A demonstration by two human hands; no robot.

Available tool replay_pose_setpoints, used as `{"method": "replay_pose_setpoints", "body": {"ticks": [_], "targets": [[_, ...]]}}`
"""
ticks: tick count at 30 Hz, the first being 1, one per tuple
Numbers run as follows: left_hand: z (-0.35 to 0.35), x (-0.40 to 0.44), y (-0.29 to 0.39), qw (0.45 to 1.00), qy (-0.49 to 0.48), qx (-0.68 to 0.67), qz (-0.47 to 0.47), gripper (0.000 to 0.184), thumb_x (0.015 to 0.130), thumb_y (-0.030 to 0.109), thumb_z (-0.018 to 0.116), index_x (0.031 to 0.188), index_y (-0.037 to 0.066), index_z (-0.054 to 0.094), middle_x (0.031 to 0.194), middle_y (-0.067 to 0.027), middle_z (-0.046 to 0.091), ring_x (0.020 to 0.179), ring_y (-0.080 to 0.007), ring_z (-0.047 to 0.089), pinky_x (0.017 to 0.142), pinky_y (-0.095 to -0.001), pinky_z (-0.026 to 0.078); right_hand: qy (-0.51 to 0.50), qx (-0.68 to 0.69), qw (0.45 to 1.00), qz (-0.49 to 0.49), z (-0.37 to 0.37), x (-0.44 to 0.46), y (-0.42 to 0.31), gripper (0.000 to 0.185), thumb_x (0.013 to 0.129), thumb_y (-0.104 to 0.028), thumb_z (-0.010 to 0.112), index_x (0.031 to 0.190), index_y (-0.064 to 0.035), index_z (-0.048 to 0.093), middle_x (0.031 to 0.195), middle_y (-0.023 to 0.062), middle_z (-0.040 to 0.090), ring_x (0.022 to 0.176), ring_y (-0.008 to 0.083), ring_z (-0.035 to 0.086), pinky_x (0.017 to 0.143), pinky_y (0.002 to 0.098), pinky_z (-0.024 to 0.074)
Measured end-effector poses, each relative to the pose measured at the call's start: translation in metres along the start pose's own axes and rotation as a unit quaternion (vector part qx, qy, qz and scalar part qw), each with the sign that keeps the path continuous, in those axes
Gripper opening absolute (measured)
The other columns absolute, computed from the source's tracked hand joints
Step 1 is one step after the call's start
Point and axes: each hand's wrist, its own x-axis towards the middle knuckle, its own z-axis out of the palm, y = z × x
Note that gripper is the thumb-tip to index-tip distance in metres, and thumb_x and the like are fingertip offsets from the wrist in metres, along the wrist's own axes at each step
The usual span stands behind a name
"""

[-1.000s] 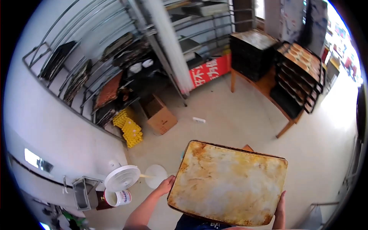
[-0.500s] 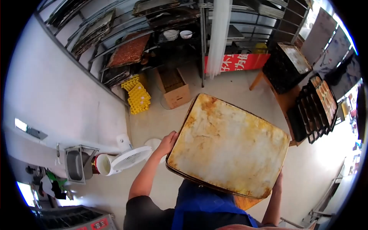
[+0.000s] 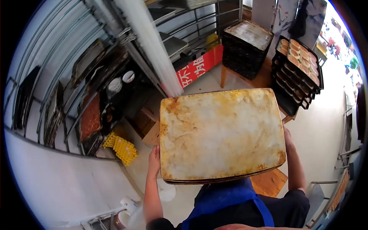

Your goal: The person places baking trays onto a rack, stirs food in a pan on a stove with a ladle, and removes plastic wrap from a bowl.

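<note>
I hold a stack of baking trays [image 3: 222,134] level in front of my chest. Its topmost face is pale metal with brown and yellow baked-on stains, and several layered rims show along the near edge. My left hand [image 3: 154,159] grips the left side, its fingers partly hidden beneath the trays. On the opposite side, my right hand [image 3: 287,138] is closed at the edge, mostly covered by the stack. Below the trays, a blue apron [image 3: 230,197] shows on my body.
Ahead, a wooden table [image 3: 251,78] carries a dark tray stack [image 3: 245,50] and trays of round baked goods [image 3: 301,57]. Racks [image 3: 61,111] with trays stand at left, near yellow egg cartons [image 3: 124,149] and a cardboard box [image 3: 151,134]. A wooden surface [image 3: 270,182] lies behind the trays.
My view and body have turned to the right, towards the table with the baked goods. The tray stack has turned with me and now sits squarer in view. Both hands keep their hold.
</note>
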Motion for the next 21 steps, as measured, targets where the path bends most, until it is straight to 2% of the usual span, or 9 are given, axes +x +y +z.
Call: {"method": "replay_pose_setpoints", "body": {"ticks": [2,4,5,7,10,13,17,19,21], "targets": [[0.018,0.056,0.022,1.0,-0.004,-0.014,0.004,0.042,0.109,0.036,0.041,0.108,-0.001,0.059,0.096,-0.012,0.065,0.087,-0.0197,0.056,0.084,-0.0314,0.047,0.017,0.057,0.998,0.01,0.015,0.028,-0.047,0.071,0.102,-0.061,0.039,0.129,0.0013,0.059,0.11,0.0106,0.068,0.095,0.0171,0.066,0.082,0.0328,0.0551],[0.043,0.115,0.045,0.998,-0.054,0.021,-0.014,0.05,0.108,0.036,0.043,0.138,-0.003,0.053,0.132,-0.0143,0.062,0.12,-0.0209,0.057,0.104,-0.0308,0.042,0.036,0.028,0.999,-0.011,0.008,0.08,-0.074,0.069,0.102,-0.06,0.04,0.127,0.0012,0.061,0.109,0.0103,0.068,0.092,0.0165,0.066,0.082,0.0314,0.0548],[0.06,0.157,0.045,0.999,-0.046,0.013,0.002,0.05,0.108,0.036,0.043,0.138,-0.003,0.053,0.132,-0.0143,0.062,0.12,-0.0209,0.057,0.104,-0.0308,0.042,0.074,-0.011,0.996,-0.049,0.003,0.111,-0.081,0.067,0.103,-0.059,0.04,0.123,0.001,0.063,0.106,0.0091,0.068,0.088,0.0157,0.065,0.079,0.0303,0.0544],[0.092,0.228,0.029,0.999,-0.031,0.0,0.028,0.042,0.109,0.034,0.042,0.122,-0.001,0.061,0.104,-0.0141,0.069,0.097,-0.0194,0.062,0.088,-0.0314,0.048,0.118,-0.05,0.989,-0.076,-0.012,0.158,-0.108,0.066,0.103,-0.058,0.04,0.119,0.0008,0.065,0.104,0.0079,0.068,0.084,0.0148,0.065,0.076,0.0293,0.054],[0.127,0.309,0.076,0.993,-0.054,-0.101,-0.009,0.04,0.108,0.032,0.043,0.119,-0.002,0.062,0.104,-0.0146,0.069,0.096,-0.0195,0.062,0.088,-0.032,0.048,0.089,-0.001,0.995,-0.053,-0.027,0.205,-0.155,0.065,0.105,-0.057,0.038,0.111,0.0016,0.066,0.097,0.0053,0.067,0.08,0.0131,0.062,0.073,0.0293,0.0524],[0.147,0.41,0.068,0.993,-0.087,-0.04,0.068,0.038,0.108,0.029,0.045,0.118,-0.004,0.061,0.104,-0.0113,0.069,0.095,-0.0171,0.062,0.087,-0.0304,0.048,0.116,0.017,0.99,-0.084,-0.005,0.224,-0.233,0.064,0.105,-0.055,0.039,0.1,0.0016,0.067,0.087,0.0033,0.065,0.074,0.0119,0.058,0.069,0.03,0.0485],[0.184,0.495,0.128,0.986,-0.129,-0.094,0.055,0.037,0.107,0.027,0.046,0.119,-0.005,0.06,0.107,-0.0079,0.068,0.096,-0.0157,0.062,0.087,-0.0295,0.049,0.15,0.008,0.986,-0.079,-0.015,0.296,-0.282,0.064,0.105,-0.055,0.04,0.102,0.0017,0.069,0.088,0.004,0.066,0.077,0.0123,0.06,0.07,0.0296,0.0477],[0.201,0.519,0.18,0.982,-0.13,-0.136,0.003,0.036,0.107,0.027,0.048,0.119,-0.004,0.061,0.108,-0.0074,0.068,0.097,-0.0143,0.062,0.086,-0.0294,0.05,0.138,0.024,0.987,-0.083,-0.01,0.33,-0.306,0.064,0.104,-0.055,0.041,0.104,0.002,0.07,0.088,0.0044,0.067,0.078,0.0126,0.061,0.07,0.0298,0.0481],[0.213,0.566,0.19,0.979,-0.143,-0.143,0.004,0.036,0.107,0.027,0.048,0.121,-0.003,0.062,0.108,-0.0067,0.068,0.097,-0.0132,0.062,0.086,-0.0291,0.05,0.123,0.005,0.989,-0.078,-0.011,0.37,-0.324,0.065,0.104,-0.056,0.042,0.107,0.0028,0.07,0.092,0.0063,0.069,0.079,0.0139,0.063,0.072,0.0305,0.0504]]}}
